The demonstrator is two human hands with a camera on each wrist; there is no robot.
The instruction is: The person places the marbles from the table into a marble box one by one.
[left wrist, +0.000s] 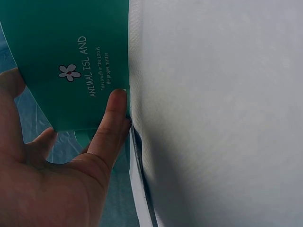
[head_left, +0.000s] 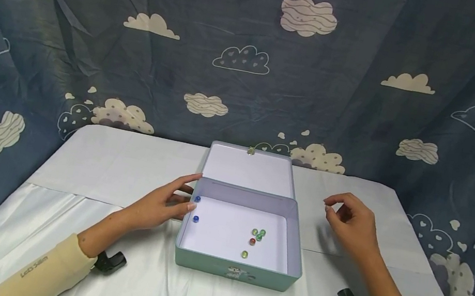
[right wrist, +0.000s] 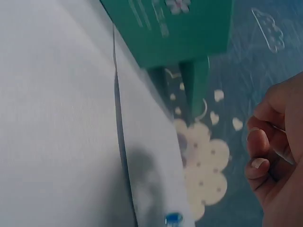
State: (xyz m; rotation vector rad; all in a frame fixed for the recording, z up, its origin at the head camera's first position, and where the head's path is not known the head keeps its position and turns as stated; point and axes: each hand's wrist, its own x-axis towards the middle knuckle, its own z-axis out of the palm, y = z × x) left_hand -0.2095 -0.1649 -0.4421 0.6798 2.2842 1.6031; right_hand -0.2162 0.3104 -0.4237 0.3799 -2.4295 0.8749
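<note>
Green box (head_left: 204, 262), lower centre, wanted gentle steadying: my left hand (head_left: 152, 210) touched side, fingers spread; right hand (head_left: 356, 231), lower right, curled, couldn't tell if holding anything.

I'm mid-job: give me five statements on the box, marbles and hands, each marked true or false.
1. The left hand touches the left side of the box. True.
2. The lid is closed. False: the lid is open behind the box.
3. Two blue marbles are near the box's left wall. True.
4. The red marble is outside the box. False: the red marble is inside.
5. The right hand is inside the box. False: the right hand is apart from it, to its right.
</note>
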